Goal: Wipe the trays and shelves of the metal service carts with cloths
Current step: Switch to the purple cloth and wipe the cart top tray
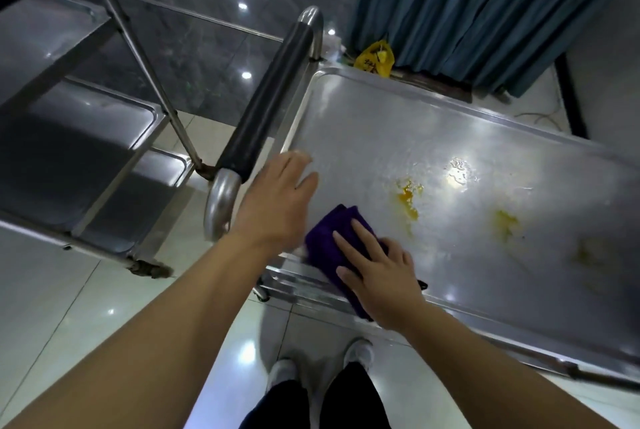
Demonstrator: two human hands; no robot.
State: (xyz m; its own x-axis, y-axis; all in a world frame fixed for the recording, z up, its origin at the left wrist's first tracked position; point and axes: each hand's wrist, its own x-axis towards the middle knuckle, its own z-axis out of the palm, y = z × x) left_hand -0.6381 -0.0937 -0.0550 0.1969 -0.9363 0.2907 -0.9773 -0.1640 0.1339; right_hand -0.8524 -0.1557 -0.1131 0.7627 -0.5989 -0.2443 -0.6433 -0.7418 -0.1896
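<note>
Head view, looking down: your right hand [381,276] lies flat on the cloth [329,231], fingers straight and spread, palm pressing it onto the tray [381,123]. Nothing is curled round it, just a flat press. The cloth is purple and folded, and it sits at the near left corner of the tray, its near end reaching the front rim. Your left hand [277,200] is open too, fingers straight and close together, holding nothing. It is over the tray's left rim, just beside the lower end of the black handle [266,106]. It is blurred, so you cannot tell whether it touches the metal.

Right of the cloth, apart from it, an orange stain [408,201] sits on the tray. Further right is a yellow smear [505,222], and beyond that a fainter patch [588,252]. A ceiling light glares off the wet-looking metal between the two.

To your left stands a second cart [104,158], its steel shelves stacked one under the other, with its slanted frame tube coming down near the handle's lower end. Beyond the tray's far corner a yellow bag [375,59] lies on the floor at the foot of a blue curtain [485,6]. Your white shoes [358,352] show on the glossy tiles, below the tray's front rim.
</note>
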